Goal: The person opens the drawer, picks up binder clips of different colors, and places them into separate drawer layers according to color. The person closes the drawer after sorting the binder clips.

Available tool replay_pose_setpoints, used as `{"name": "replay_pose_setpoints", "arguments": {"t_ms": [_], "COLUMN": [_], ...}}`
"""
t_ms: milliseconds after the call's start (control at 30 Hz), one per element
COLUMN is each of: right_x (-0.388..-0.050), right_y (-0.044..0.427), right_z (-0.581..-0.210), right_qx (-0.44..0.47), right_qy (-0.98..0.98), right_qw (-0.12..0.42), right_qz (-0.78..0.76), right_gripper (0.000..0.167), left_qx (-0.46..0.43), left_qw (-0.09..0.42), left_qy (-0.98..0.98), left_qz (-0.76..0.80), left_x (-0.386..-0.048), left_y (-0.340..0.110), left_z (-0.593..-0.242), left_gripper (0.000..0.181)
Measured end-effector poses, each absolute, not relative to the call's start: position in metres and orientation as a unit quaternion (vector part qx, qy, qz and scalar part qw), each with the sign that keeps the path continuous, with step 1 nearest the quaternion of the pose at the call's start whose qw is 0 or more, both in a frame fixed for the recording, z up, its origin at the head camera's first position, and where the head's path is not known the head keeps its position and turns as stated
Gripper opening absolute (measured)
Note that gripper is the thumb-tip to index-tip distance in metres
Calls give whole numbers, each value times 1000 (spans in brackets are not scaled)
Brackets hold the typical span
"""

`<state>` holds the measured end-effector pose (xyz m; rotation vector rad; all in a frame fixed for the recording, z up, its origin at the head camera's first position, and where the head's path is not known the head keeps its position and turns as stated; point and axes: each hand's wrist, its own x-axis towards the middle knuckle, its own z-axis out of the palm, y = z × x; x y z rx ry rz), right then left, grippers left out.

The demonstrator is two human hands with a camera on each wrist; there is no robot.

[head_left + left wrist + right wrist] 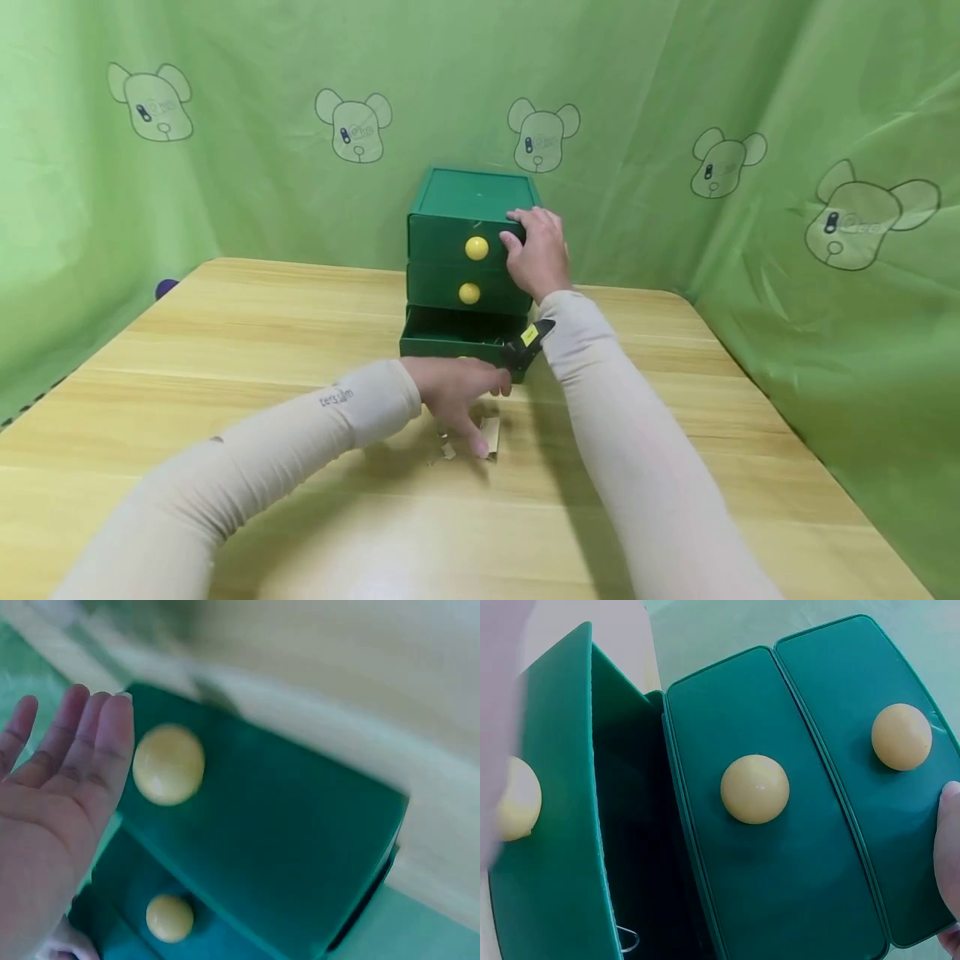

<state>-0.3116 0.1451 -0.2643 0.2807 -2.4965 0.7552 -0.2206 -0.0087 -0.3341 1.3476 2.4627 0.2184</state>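
Observation:
A small green drawer cabinet point(476, 196) with yellow ball knobs stands at the back of the table. Its bottom drawer point(420, 344) is pulled out; the two above are closed. Inside the open drawer, a thin wire loop point(628, 939) shows in the right wrist view. My right hand point(542, 254) holds the cabinet's top right front corner, thumb on the front. In front of the bottom drawer is my left hand point(459, 392), fingers extended; the left wrist view shows them beside the lowest knob point(169, 765), holding nothing.
Below the left hand, a flat beige piece point(491, 435) and a small pale scrap point(448, 451) lie on the wooden table point(300, 517). Green curtain point(637, 75) printed with bear heads hangs behind and at the sides. A purple round thing point(167, 287) shows past the left edge.

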Motion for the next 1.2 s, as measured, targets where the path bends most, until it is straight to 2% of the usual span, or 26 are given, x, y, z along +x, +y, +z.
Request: {"name": "replay_pose_setpoints", "arguments": {"t_ms": [67,200,433,633,833,1200], "right_x": [-311,-310,-308,-308,-309,-308], "right_y": [145,143,142,143,144,144], "right_z": [-265,-265,-267,-267,-267,-267], "right_qx": [101,100,101,102,109,106], "right_qy": [-921,-922,-923,-920,-917,-918], "right_qw": [255,252,248,254,265,264], "right_qz": [277,275,277,280,278,278], "right_gripper": [38,39,39,38,37,37], "left_qx": [476,504,526,495,476,393], "left_qw": [172,159,136,137,100,66], "left_qy": [860,848,839,856,871,912], "left_qz": [67,42,22,58,73,95], "left_x": [-217,-212,-209,-216,-232,-261], "left_y": [-7,-2,3,-1,-16,-31], "left_z": [-340,-351,-356,-332,-302,-279], "left_gripper": [91,91,63,54,42,47]}}
